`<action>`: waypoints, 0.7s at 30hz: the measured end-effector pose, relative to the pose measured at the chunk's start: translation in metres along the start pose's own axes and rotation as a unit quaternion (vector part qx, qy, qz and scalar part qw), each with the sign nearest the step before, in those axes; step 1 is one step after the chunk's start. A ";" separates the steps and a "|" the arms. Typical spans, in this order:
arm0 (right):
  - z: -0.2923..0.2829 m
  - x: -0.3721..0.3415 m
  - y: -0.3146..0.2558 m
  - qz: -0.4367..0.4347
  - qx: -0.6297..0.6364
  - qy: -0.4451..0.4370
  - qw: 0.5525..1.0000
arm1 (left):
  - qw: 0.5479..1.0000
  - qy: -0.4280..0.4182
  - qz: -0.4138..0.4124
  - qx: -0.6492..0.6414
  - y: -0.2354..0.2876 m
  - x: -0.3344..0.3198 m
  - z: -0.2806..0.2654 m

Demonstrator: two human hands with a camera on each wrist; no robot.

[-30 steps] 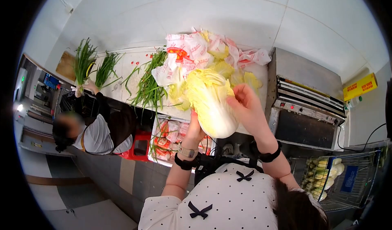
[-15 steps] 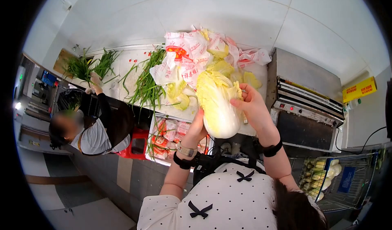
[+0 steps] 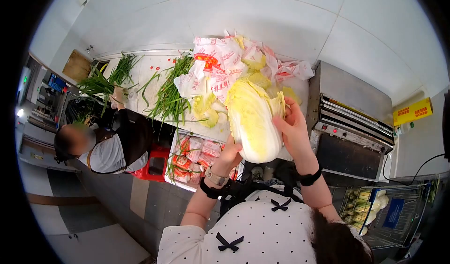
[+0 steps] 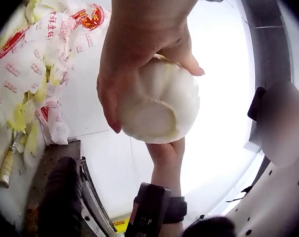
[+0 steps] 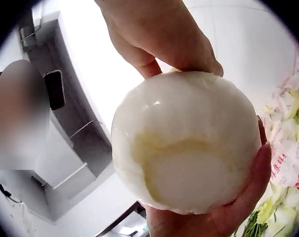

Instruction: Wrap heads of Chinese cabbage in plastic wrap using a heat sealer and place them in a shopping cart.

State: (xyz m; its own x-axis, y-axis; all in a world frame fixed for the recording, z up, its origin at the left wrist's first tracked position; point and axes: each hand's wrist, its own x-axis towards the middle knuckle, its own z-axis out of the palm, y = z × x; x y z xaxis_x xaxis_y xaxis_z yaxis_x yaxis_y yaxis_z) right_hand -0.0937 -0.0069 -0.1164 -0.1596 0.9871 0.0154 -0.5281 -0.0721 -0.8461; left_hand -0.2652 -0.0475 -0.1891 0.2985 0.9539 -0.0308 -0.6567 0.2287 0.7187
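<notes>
Both hands hold a napa cabbage [image 3: 255,123] over the counter's front edge, its pale leafy top pointing away and its white base toward me. My left hand [image 3: 227,155] supports the cabbage low on its left side, the thumb along the base end. At the upper right side, my right hand [image 3: 295,130] grips the outer leaves with fingers and thumb. The round cut stem end [image 4: 152,121] faces the left wrist camera. In the right wrist view, fingers of the left hand [image 5: 253,182] curl round the lower side.
Printed plastic bags [image 3: 220,62] and loose yellow leaves [image 3: 205,109] cover the counter behind. Green stalks [image 3: 171,90] lie to the left, and a wooden-handled knife [image 4: 8,165] near the leaves. A wrapping machine [image 3: 351,123] stands right. Another person [image 3: 110,147] handles greens at far left.
The cabbage has moved right and slightly toward me, turning more upright, with both hands on it throughout. The other person's bunch of greens has come down onto the counter.
</notes>
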 end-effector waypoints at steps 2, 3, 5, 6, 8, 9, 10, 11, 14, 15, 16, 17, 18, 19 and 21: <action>0.005 -0.007 -0.007 -0.038 -0.080 -0.004 0.996 | 0.999 0.001 0.023 0.030 0.000 -0.001 -0.001; 0.008 -0.012 -0.012 -0.056 -0.125 -0.010 0.991 | 0.997 -0.012 0.041 0.058 0.001 -0.002 -0.003; 0.012 -0.024 -0.019 -0.123 -0.259 0.000 0.958 | 0.993 -0.024 0.073 0.085 0.004 -0.002 -0.002; 0.015 -0.030 -0.022 -0.172 -0.345 0.014 0.923 | 0.991 -0.027 0.092 0.094 0.003 -0.003 -0.003; 0.024 -0.042 -0.028 -0.239 -0.455 0.020 0.858 | 0.985 -0.032 0.129 0.113 0.001 -0.004 -0.007; 0.029 -0.048 -0.031 -0.258 -0.483 0.010 0.836 | 0.980 -0.019 0.141 0.138 0.002 -0.004 -0.005; 0.034 -0.051 -0.032 -0.276 -0.511 -0.001 0.814 | 0.975 -0.005 0.154 0.161 0.004 -0.002 -0.002; 0.040 -0.051 -0.030 -0.288 -0.548 0.007 0.785 | 0.969 0.009 0.166 0.184 0.005 -0.002 0.002; 0.047 -0.045 -0.024 -0.306 -0.559 0.007 0.770 | 0.950 0.005 0.210 0.230 0.012 0.004 0.020; 0.047 -0.044 -0.026 -0.323 -0.558 -0.008 0.765 | 0.949 0.001 0.225 0.223 0.015 0.003 0.024; 0.047 -0.043 -0.027 -0.340 -0.555 -0.025 0.758 | 0.946 -0.001 0.240 0.216 0.016 0.001 0.027; 0.046 -0.042 -0.029 -0.357 -0.553 -0.043 0.752 | 0.944 -0.003 0.256 0.209 0.018 -0.002 0.028; 0.046 -0.042 -0.029 -0.364 -0.558 -0.045 0.744 | 0.946 -0.003 0.256 0.199 0.017 -0.004 0.025; 0.046 -0.042 -0.030 -0.370 -0.564 -0.046 0.736 | 0.949 -0.005 0.255 0.188 0.014 -0.005 0.020; 0.047 -0.043 -0.029 -0.391 -0.582 -0.040 0.712 | 0.952 -0.002 0.251 0.178 0.012 -0.008 0.017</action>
State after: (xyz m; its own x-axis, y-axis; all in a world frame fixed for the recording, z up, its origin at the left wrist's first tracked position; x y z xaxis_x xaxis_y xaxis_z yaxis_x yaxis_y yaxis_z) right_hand -0.1110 -0.0536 -0.0669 -0.2674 0.6457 0.7152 0.5595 0.7084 -0.4303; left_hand -0.2638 -0.0555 -0.1679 0.0118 0.9252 0.3793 -0.4417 -0.3355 0.8321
